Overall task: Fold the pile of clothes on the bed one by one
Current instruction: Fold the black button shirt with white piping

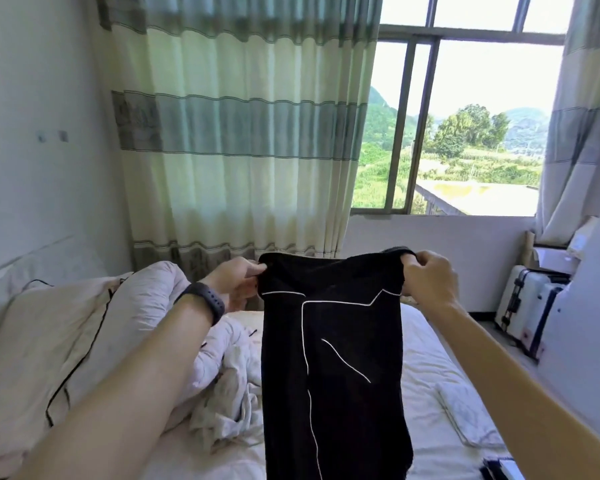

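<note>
Your black garment point(333, 358) runs off the bottom edge at 6 o'clock, so its hem is unseen, and it hides the bed point(430, 358) behind it. At 5 o'clock a dark thing point(499, 471) is cut off. Wall marks point(52, 136) at 10 o'clock are too blurred to tell.

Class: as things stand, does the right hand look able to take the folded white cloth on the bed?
Probably not yet: the right hand pinches a top corner of the black garment. The cloth lies uncovered below it, so letting go should free the way.
</note>
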Action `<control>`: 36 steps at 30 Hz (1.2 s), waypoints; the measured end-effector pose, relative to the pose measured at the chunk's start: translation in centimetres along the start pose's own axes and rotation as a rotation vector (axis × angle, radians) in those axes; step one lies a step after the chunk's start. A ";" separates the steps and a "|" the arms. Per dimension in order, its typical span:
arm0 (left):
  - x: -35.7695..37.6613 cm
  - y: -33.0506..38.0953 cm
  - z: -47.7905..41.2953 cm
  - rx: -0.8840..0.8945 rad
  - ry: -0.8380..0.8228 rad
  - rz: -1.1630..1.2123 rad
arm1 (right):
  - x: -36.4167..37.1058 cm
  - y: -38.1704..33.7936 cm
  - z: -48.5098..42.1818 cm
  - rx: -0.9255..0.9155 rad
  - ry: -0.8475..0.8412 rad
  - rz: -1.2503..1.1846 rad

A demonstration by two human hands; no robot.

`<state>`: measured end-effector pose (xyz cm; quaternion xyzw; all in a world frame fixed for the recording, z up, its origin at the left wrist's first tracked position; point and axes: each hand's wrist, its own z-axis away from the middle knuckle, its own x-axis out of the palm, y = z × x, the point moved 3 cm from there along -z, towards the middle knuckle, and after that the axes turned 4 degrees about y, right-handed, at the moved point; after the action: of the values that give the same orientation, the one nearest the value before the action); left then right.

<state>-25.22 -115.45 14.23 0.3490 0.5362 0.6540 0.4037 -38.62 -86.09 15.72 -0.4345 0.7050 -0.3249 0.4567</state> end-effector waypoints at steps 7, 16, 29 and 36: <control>-4.4 -3.9 2.7 -0.023 -0.079 0.235 | 3.5 2.8 2.7 0.210 -0.122 -0.172; -7.0 -12.9 2.7 -0.280 -0.082 -0.421 | 7.7 4.0 9.5 0.574 -0.278 -0.376; -9.0 -15.0 12.7 -0.153 -0.013 0.315 | 2.4 8.4 15.3 0.708 -0.377 -0.322; -6.4 -18.4 21.3 -0.044 -0.192 -0.080 | -3.3 9.4 21.4 0.474 -0.576 -0.562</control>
<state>-0.73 -110.51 -0.13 0.3795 0.4942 0.6123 0.4867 -21.05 -80.51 0.89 -0.5650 0.3108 -0.4544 0.6146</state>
